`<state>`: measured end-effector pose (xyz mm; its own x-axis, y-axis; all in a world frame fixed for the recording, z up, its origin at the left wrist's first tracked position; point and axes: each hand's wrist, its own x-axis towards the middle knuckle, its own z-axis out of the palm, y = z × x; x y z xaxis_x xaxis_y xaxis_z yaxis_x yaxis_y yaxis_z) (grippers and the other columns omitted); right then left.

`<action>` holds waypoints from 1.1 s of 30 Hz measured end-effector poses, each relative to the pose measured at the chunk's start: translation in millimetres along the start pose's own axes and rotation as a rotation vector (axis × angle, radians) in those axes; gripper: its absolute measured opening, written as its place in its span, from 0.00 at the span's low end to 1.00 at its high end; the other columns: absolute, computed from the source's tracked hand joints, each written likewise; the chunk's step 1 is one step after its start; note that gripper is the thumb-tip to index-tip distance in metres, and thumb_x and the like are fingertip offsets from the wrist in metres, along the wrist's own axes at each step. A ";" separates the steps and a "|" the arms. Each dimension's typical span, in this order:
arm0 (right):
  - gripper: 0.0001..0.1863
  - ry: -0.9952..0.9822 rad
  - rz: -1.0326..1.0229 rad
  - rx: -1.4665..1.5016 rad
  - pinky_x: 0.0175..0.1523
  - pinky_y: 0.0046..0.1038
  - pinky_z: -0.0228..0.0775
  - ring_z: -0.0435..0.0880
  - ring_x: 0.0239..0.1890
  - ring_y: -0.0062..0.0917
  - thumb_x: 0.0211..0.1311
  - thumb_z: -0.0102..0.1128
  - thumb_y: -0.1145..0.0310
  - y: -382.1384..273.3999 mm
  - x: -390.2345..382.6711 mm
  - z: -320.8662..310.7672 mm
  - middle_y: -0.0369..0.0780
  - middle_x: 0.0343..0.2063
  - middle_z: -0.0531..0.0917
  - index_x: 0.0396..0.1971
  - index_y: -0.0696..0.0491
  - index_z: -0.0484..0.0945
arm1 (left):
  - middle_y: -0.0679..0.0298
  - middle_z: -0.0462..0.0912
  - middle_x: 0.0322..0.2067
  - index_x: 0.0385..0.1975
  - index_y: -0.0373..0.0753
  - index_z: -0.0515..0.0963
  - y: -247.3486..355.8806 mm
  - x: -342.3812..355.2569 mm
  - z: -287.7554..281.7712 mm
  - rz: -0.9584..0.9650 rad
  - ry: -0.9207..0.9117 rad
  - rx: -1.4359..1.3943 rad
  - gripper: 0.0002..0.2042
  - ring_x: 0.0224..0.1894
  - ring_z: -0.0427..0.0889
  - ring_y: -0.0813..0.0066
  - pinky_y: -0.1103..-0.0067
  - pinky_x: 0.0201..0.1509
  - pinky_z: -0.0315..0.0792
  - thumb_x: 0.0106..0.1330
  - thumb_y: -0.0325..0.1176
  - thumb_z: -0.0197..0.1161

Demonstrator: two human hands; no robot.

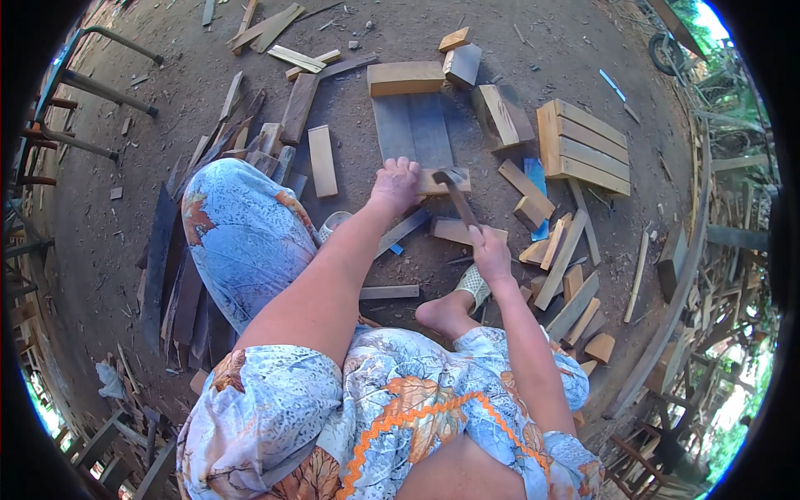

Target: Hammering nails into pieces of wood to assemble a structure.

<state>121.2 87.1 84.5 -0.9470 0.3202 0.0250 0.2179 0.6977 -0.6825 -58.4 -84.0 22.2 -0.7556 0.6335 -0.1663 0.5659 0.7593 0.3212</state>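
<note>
My left hand (395, 185) is closed round the left end of a short pale wooden block (460, 181). That block lies across the near end of a panel of grey boards (410, 125). A second wooden block (406, 79) stands across the panel's far end. In my right hand (490, 252) is the wooden handle of a hammer (459, 197), its dark head over the pale block near my left fingers. Whether the head touches the wood I cannot tell. Any nail there is too small to make out. Just below lies another wood piece (468, 233).
To the right sits a slatted wooden crate (583, 148), beside loose offcuts (567, 258) and a blue strip (535, 185). Long boards (179, 283) pile up by my left knee. A metal frame (108, 92) stands at the far left. My slippered foot (454, 308) rests on the dirt.
</note>
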 end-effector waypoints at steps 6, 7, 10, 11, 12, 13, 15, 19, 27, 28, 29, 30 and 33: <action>0.23 -0.132 0.382 0.138 0.28 0.35 0.67 0.77 0.21 0.40 0.71 0.47 0.48 -4.7 7.7 -15.9 0.46 0.17 0.75 0.29 0.55 0.72 | 0.54 0.72 0.44 0.45 0.36 0.70 -1.3 0.1 -0.6 -0.002 -0.003 -0.020 0.29 0.48 0.73 0.54 0.65 0.50 0.75 0.49 0.45 0.74; 0.23 -0.100 0.347 0.276 0.25 0.26 0.65 0.74 0.18 0.24 0.72 0.46 0.48 -14.2 9.8 -25.6 0.39 0.15 0.73 0.31 0.55 0.73 | 0.54 0.72 0.45 0.45 0.36 0.70 -0.9 0.0 -1.3 -0.007 -0.017 -0.010 0.29 0.49 0.73 0.54 0.65 0.50 0.75 0.49 0.45 0.74; 0.21 0.047 0.079 0.537 0.24 0.21 0.61 0.70 0.19 0.14 0.72 0.47 0.49 -35.9 12.1 -46.2 0.32 0.16 0.70 0.32 0.54 0.71 | 0.54 0.72 0.45 0.45 0.35 0.70 0.7 0.0 -4.1 -0.003 -0.038 0.006 0.28 0.49 0.73 0.54 0.64 0.51 0.75 0.50 0.45 0.73; 0.22 0.087 0.018 0.567 0.23 0.19 0.60 0.68 0.19 0.12 0.72 0.46 0.49 -37.5 11.6 -46.4 0.29 0.16 0.69 0.33 0.54 0.71 | 0.54 0.72 0.45 0.45 0.35 0.70 1.2 -0.5 -4.9 -0.012 -0.053 0.017 0.28 0.49 0.73 0.54 0.64 0.51 0.75 0.50 0.44 0.73; 0.22 0.096 -0.038 0.583 0.23 0.19 0.60 0.68 0.19 0.12 0.72 0.46 0.49 -35.9 9.6 -42.4 0.29 0.16 0.69 0.33 0.54 0.71 | 0.54 0.72 0.45 0.45 0.35 0.70 1.5 -0.9 -5.6 -0.006 -0.043 0.008 0.28 0.49 0.73 0.54 0.64 0.51 0.75 0.50 0.44 0.73; 0.21 0.093 -0.041 0.590 0.24 0.19 0.60 0.67 0.19 0.12 0.72 0.47 0.49 -31.6 6.7 -34.2 0.29 0.16 0.68 0.33 0.54 0.71 | 0.54 0.72 0.45 0.45 0.35 0.70 1.5 -1.1 -6.3 0.000 -0.038 0.007 0.28 0.49 0.73 0.54 0.65 0.50 0.75 0.50 0.44 0.73; 0.21 -0.089 0.273 0.421 0.27 0.25 0.66 0.74 0.19 0.22 0.71 0.48 0.48 -14.2 -0.3 -13.4 0.36 0.16 0.72 0.35 0.54 0.74 | 0.54 0.72 0.45 0.45 0.35 0.70 2.4 -2.5 -6.2 0.006 -0.036 -0.001 0.28 0.49 0.73 0.54 0.65 0.50 0.75 0.50 0.44 0.73; 0.26 -0.109 0.269 -0.059 0.36 0.45 0.68 0.78 0.31 0.51 0.71 0.42 0.44 16.5 0.3 11.2 0.48 0.21 0.78 0.32 0.54 0.75 | 0.54 0.72 0.44 0.45 0.35 0.70 0.4 -1.1 -8.2 -0.019 -0.026 -0.004 0.28 0.49 0.73 0.54 0.66 0.50 0.75 0.49 0.44 0.74; 0.23 0.067 0.076 0.608 0.22 0.17 0.57 0.66 0.18 0.10 0.70 0.50 0.46 -25.1 9.5 -45.6 0.28 0.16 0.69 0.33 0.55 0.72 | 0.55 0.72 0.44 0.45 0.36 0.70 0.5 -1.2 -3.9 0.010 -0.022 -0.013 0.28 0.48 0.73 0.54 0.66 0.50 0.75 0.48 0.44 0.74; 0.23 0.082 0.033 0.614 0.22 0.17 0.57 0.66 0.18 0.10 0.70 0.50 0.46 -26.6 7.7 -42.1 0.28 0.16 0.69 0.33 0.55 0.72 | 0.55 0.72 0.44 0.45 0.36 0.70 0.5 -0.9 -3.3 0.009 -0.018 -0.004 0.28 0.48 0.73 0.54 0.66 0.50 0.75 0.48 0.44 0.74; 0.23 0.102 0.002 0.670 0.23 0.16 0.58 0.66 0.18 0.09 0.70 0.50 0.46 -24.8 5.0 -35.4 0.28 0.16 0.69 0.34 0.55 0.72 | 0.55 0.72 0.44 0.45 0.36 0.70 0.1 -0.6 -2.8 0.003 -0.014 0.008 0.29 0.48 0.73 0.54 0.66 0.50 0.75 0.48 0.44 0.74; 0.23 0.098 0.004 0.723 0.24 0.15 0.58 0.67 0.19 0.09 0.69 0.51 0.46 -20.0 2.1 -26.3 0.28 0.17 0.69 0.35 0.55 0.72 | 0.55 0.72 0.44 0.45 0.36 0.70 -0.4 -0.4 -2.7 0.007 -0.011 0.006 0.29 0.48 0.73 0.54 0.66 0.50 0.75 0.48 0.44 0.74; 0.25 -0.061 0.147 0.205 0.29 0.31 0.68 0.78 0.24 0.32 0.70 0.47 0.45 7.2 0.0 0.2 0.41 0.21 0.78 0.36 0.55 0.74 | 0.55 0.72 0.44 0.45 0.36 0.70 0.4 0.1 -2.1 0.020 0.014 0.003 0.28 0.48 0.73 0.55 0.66 0.50 0.75 0.49 0.45 0.74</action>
<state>122.7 92.0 79.4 -0.9225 0.3650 -0.1256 0.3080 0.4996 -0.8097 -58.9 -83.9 24.3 -0.7487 0.6465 -0.1466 0.5820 0.7470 0.3213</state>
